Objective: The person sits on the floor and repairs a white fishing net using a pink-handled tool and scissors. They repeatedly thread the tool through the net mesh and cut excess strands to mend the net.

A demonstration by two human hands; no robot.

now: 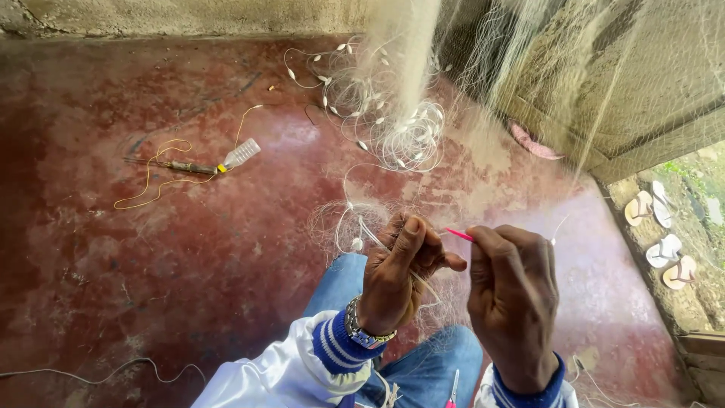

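Your left hand (396, 276) is curled nearly closed, thumb up, pinching a bunch of fine white fishing net (362, 227) and its line in front of your knees. Your right hand (512, 298) is also closed, fingertips pressed together on a slim pink netting needle (458, 234) whose tip points toward your left thumb; the two hands sit just beside each other. The net rises from your grip to a hanging sheet (408, 53) above, and coiled line with small white floats (377, 113) lies on the red floor (151, 264) beyond. A small plastic bottle (240, 154) with yellow cord (151, 181) lies well apart, to the left. Sandals (664, 249) rest outside the doorway.
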